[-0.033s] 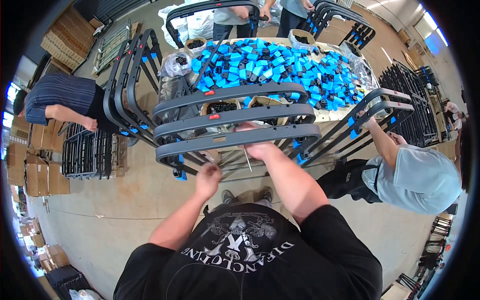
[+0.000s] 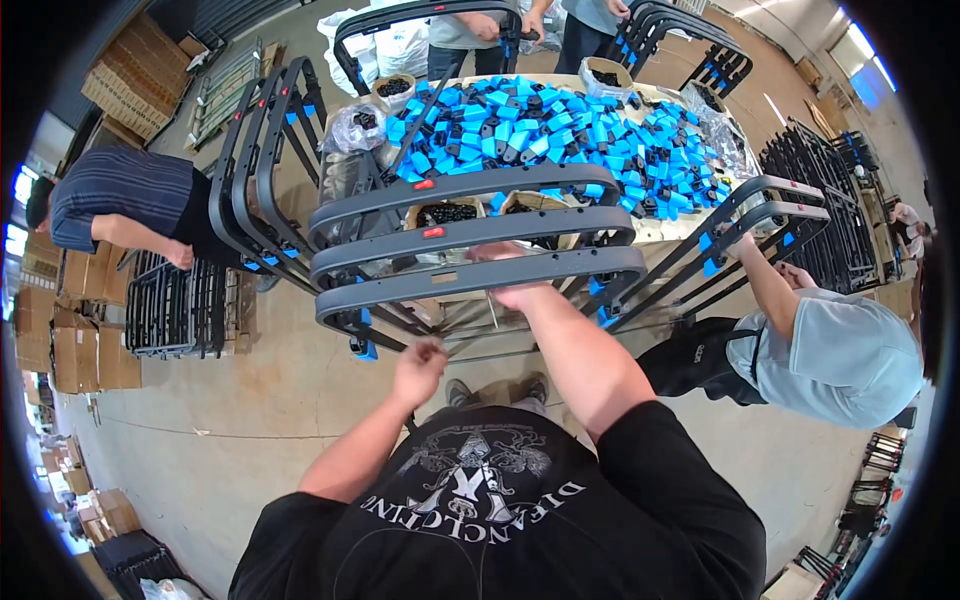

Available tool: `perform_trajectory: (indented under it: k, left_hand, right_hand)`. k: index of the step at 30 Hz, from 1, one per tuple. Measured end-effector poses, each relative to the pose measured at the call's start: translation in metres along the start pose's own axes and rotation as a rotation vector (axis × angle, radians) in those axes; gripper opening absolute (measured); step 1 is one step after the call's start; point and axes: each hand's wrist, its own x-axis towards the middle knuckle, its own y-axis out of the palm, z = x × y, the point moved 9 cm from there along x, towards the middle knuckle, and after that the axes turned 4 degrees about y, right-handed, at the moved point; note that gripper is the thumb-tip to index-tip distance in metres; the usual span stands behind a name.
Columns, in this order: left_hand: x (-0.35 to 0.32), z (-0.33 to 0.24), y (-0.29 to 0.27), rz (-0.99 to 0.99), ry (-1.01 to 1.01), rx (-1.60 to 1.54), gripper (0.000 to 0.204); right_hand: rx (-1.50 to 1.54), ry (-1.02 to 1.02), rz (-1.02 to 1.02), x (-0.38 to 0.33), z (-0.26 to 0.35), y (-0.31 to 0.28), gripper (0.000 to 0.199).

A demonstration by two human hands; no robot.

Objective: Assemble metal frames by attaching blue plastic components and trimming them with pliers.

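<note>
Three dark grey curved frames stand in a row before me. Behind the bar of the nearest frame is my right hand, partly hidden by it. A thin metal rod pokes down from that closed hand; its kind is unclear. My left hand hovers below the frame's left corner, apart from it. Its fingers are curled together, and anything inside is too small to make out. Blue end pieces sit at the frames' lower corners. Boxes of small black parts stand behind the frame bars.
A table beyond the frames bears a heap of blue and black plastic pieces. More frames stand at left and right. One co-worker is at left, another at right; others work across the table.
My left hand has shifted slightly up and to the right. Less of the thin metal rod shows below the bar. My right hand stays behind the nearest frame.
</note>
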Motion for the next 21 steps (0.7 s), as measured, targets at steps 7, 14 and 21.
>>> perform_trajectory:
  k: [7, 14, 21]
  left_hand:
    - [-0.067, 0.046, -0.079, -0.034, -0.197, 0.05, 0.025]
    - [-0.051, -0.011, -0.148, -0.418, 0.165, 0.292, 0.039]
    - [-0.015, -0.029, -0.148, -0.482, 0.234, 0.438, 0.039]
  right_hand:
    - [-0.122, 0.068, -0.298, -0.045, -0.036, 0.032, 0.024]
    - [-0.539, -0.267, -0.85, -0.197, -0.033, -0.072, 0.024]
    - [-1.32, -0.575, -1.61, -0.265, 0.067, -0.116, 0.048]
